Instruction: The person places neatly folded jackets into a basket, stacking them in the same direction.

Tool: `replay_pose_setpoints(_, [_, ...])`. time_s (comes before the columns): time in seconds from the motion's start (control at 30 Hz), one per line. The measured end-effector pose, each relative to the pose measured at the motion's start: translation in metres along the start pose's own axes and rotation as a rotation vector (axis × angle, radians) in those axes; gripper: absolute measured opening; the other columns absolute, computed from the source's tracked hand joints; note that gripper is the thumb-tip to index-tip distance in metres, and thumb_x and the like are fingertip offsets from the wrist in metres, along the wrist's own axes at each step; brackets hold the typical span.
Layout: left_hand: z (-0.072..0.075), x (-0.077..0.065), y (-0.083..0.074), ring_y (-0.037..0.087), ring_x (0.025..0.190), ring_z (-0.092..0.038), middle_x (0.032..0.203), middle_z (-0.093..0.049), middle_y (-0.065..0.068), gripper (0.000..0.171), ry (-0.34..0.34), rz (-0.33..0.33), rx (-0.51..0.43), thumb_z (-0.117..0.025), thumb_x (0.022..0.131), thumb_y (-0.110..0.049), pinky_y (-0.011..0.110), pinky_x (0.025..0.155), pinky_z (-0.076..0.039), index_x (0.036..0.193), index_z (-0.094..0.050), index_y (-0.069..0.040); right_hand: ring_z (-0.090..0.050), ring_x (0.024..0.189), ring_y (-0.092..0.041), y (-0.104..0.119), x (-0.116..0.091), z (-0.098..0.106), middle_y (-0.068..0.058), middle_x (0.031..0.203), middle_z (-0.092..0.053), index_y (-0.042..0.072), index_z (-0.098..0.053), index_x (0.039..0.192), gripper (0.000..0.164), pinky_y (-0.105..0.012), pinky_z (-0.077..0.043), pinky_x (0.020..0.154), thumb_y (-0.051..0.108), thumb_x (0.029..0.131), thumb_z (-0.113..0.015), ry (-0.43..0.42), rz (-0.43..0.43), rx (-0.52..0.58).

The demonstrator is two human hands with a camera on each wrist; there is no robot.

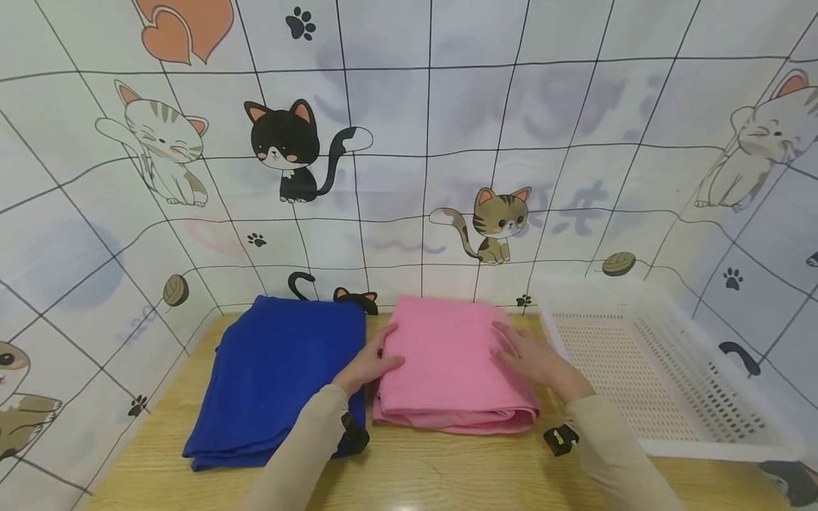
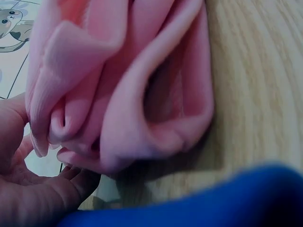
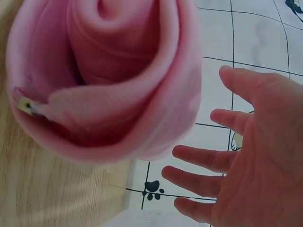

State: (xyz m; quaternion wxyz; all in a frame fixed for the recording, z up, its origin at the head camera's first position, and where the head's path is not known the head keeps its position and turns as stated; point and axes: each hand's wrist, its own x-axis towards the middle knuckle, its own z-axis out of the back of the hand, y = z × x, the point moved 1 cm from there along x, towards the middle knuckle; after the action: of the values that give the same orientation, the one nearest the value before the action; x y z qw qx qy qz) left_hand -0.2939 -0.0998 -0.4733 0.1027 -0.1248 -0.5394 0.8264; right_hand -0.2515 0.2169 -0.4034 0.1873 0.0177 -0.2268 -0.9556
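A folded pink garment (image 1: 450,355) lies on the wooden table between my two hands, its thick layers and open folds showing in the left wrist view. My left hand (image 1: 372,360) is at its left edge, thumb over the top and fingers along the side. In the left wrist view those fingers (image 2: 71,187) reach the lowest fold. My right hand (image 1: 533,355) lies along the opposite side. Its spread, straight fingers (image 3: 203,158) stand beside the cloth in the right wrist view. A small label (image 3: 31,107) shows inside a fold there.
To the left lies a folded blue garment (image 1: 287,369), close beside my left hand. A white perforated plastic basket (image 1: 722,448) stands at the right. Behind the wooden table (image 1: 434,472) hangs a white gridded sheet (image 1: 396,106) printed with cats.
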Motion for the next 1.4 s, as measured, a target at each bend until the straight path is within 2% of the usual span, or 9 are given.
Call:
replay_pose_setpoints(0.17, [0.006, -0.002, 0.005, 0.029, 0.100, -0.057, 0.122, -0.049, 0.020, 0.075, 0.009, 0.012, -0.007, -0.068, 0.091, -0.021, 0.042, 0.083, -0.047, 0.153, -0.027, -0.018, -0.045, 0.117, -0.055, 0.001, 0.000, -0.006, -0.040, 0.136, -0.038, -0.003, -0.030, 0.148, 0.060, -0.065, -0.036, 0.096, 0.029, 0.101, -0.049, 0.001, 0.002, 0.005])
replay_pose_setpoints(0.27, [0.011, -0.003, 0.008, 0.029, 0.096, -0.057, 0.117, -0.050, 0.020, 0.075, 0.016, 0.022, -0.023, -0.069, 0.090, -0.020, 0.040, 0.081, -0.047, 0.153, -0.027, -0.018, -0.046, 0.116, -0.055, 0.003, 0.001, -0.013, -0.039, 0.137, -0.038, 0.001, -0.029, 0.150, 0.062, -0.065, -0.037, 0.094, 0.034, 0.101, -0.049, 0.000, -0.020, 0.003])
replay_pose_setpoints(0.4, [0.016, -0.005, 0.010, 0.029, 0.097, -0.058, 0.117, -0.050, 0.021, 0.076, 0.015, 0.016, -0.032, -0.069, 0.090, -0.021, 0.040, 0.081, -0.047, 0.153, -0.027, -0.017, -0.046, 0.116, -0.056, 0.005, 0.003, -0.022, -0.040, 0.139, -0.034, 0.004, -0.029, 0.151, 0.063, -0.066, -0.038, 0.092, 0.037, 0.101, -0.048, -0.010, -0.036, 0.011])
replay_pose_setpoints(0.67, [0.021, -0.009, 0.012, 0.029, 0.100, -0.055, 0.122, -0.047, 0.020, 0.076, 0.026, 0.000, -0.050, -0.068, 0.091, -0.021, 0.039, 0.081, -0.047, 0.154, -0.025, -0.017, -0.036, 0.122, -0.060, 0.005, 0.003, -0.036, -0.041, 0.142, -0.027, 0.009, -0.026, 0.153, 0.064, -0.070, -0.035, 0.092, 0.042, 0.101, -0.045, -0.014, -0.071, 0.033])
replay_pose_setpoints(0.8, [0.023, -0.011, 0.014, 0.030, 0.100, -0.055, 0.121, -0.047, 0.021, 0.076, 0.032, -0.005, -0.053, -0.068, 0.091, -0.020, 0.039, 0.081, -0.047, 0.154, -0.025, -0.016, -0.029, 0.128, -0.059, 0.003, 0.003, -0.040, -0.041, 0.144, -0.025, 0.010, -0.025, 0.153, 0.066, -0.072, -0.030, 0.094, 0.043, 0.100, -0.047, -0.031, -0.059, 0.104])
replay_pose_setpoints(1.0, [0.024, -0.010, 0.017, 0.029, 0.099, -0.054, 0.118, -0.048, 0.019, 0.077, 0.031, 0.007, -0.045, -0.069, 0.090, -0.022, 0.037, 0.080, -0.046, 0.154, -0.026, -0.017, -0.029, 0.131, -0.054, -0.006, 0.003, -0.048, -0.033, 0.148, -0.027, 0.012, -0.022, 0.154, 0.069, -0.069, -0.026, 0.099, 0.044, 0.099, -0.049, -0.049, -0.044, 0.243])
replay_pose_setpoints(1.17, [0.023, -0.010, 0.019, 0.027, 0.098, -0.054, 0.114, -0.050, 0.018, 0.078, 0.029, 0.011, -0.055, -0.070, 0.090, -0.022, 0.036, 0.081, -0.045, 0.154, -0.026, -0.018, -0.028, 0.133, -0.052, -0.014, 0.005, -0.053, -0.030, 0.150, -0.026, 0.014, -0.022, 0.154, 0.071, -0.069, -0.024, 0.101, 0.045, 0.098, -0.052, -0.064, -0.029, 0.307])
replay_pose_setpoints(1.4, [0.022, -0.008, 0.021, 0.028, 0.099, -0.055, 0.115, -0.049, 0.019, 0.077, 0.042, 0.005, -0.061, -0.069, 0.090, -0.022, 0.038, 0.082, -0.046, 0.154, -0.025, -0.019, -0.022, 0.135, -0.053, -0.021, 0.007, -0.054, -0.028, 0.153, -0.020, 0.018, -0.019, 0.155, 0.076, -0.072, -0.020, 0.100, 0.045, 0.095, -0.056, -0.036, -0.059, 0.413])
